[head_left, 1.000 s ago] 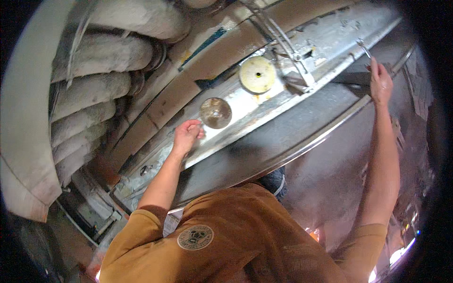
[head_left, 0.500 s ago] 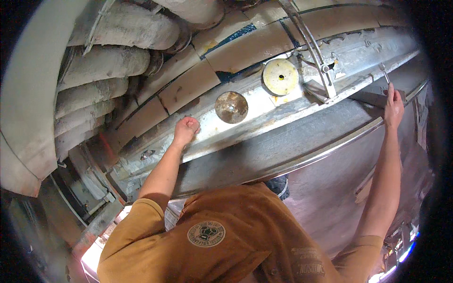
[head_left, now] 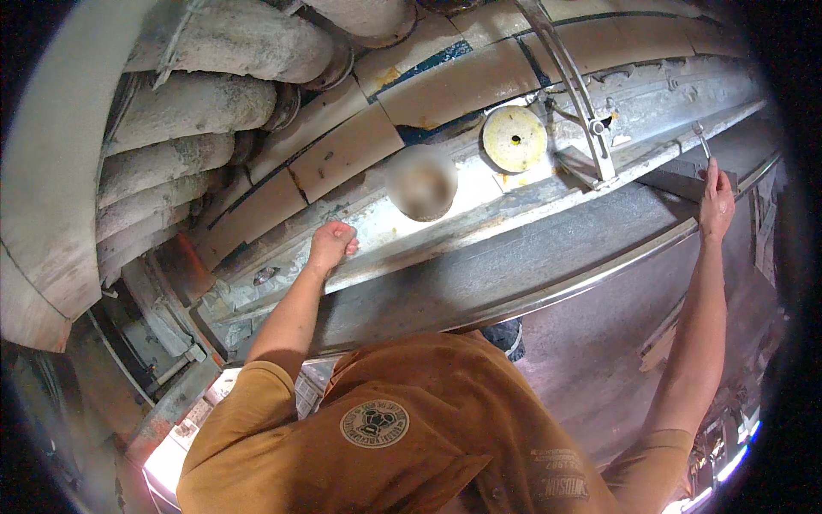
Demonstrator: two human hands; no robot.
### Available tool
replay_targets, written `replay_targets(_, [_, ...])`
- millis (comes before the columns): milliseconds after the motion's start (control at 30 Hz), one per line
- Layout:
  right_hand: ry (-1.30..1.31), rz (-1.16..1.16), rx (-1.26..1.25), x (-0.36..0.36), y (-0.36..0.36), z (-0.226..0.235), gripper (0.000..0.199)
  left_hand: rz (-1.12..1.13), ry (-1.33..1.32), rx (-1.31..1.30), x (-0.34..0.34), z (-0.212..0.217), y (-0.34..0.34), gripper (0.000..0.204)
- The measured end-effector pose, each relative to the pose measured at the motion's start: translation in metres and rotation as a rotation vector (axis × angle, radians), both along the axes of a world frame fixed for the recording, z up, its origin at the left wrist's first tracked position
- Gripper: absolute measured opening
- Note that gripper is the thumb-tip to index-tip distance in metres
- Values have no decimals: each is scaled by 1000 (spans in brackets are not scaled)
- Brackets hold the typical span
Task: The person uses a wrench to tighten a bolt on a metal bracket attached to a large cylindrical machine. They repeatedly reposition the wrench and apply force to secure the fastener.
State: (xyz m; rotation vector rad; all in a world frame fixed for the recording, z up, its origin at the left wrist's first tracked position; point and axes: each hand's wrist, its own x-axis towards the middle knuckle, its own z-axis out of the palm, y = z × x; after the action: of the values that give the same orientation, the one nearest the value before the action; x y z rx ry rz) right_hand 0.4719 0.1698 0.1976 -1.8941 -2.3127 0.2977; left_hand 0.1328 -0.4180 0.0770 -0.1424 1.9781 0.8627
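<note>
My left hand (head_left: 332, 244) is closed in a fist and rests against the pale edge of a long grey sheet-metal duct (head_left: 479, 274) that runs across the view. Far to the right, my right hand (head_left: 715, 201) grips a small metal wrench (head_left: 700, 139), whose head points up at the duct's far end beside a dark bracket (head_left: 685, 180). Between the hands, a round yellow disc (head_left: 514, 139) and a blurred round thing (head_left: 421, 182) sit on the pale strip above the duct.
Thick dusty insulated pipes (head_left: 197, 103) run side by side at the upper left. A thin metal hanger bar (head_left: 572, 86) comes down to a fitting next to the disc. Tan panels (head_left: 342, 154) lie behind the pale strip. My orange-brown shirt (head_left: 402, 428) fills the lower middle.
The view has swung, so the duct and disc sit further right. My left hand has slid left along the edge and closed into a fist. My right hand with the wrench has dropped slightly.
</note>
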Motion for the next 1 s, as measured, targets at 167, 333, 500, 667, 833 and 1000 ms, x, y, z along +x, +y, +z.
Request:
replay_targets(167, [49,21,4,-2,-3,3,55,-129,97,-81,-20,-6,-5,15])
replay_targets(333, [18,12,18,-2,-3,2,54,-259,601,-156,-63,-23,-3,16])
replay_targets(500, [-16,-2,-18,0,3,1,54,2,281,10,-76,-25,11,12])
replay_targets(667, [-14,31,70,5,3,-6,57,-43,177,17,-45,-8,28,12])
replay_targets(833, [-6,31,25,0,-1,2,58,-662,541,-182,-25,2,24,19])
replay_targets(1000, [18,16,23,2,0,-2,59,-435,423,-102,-22,-2,25,22])
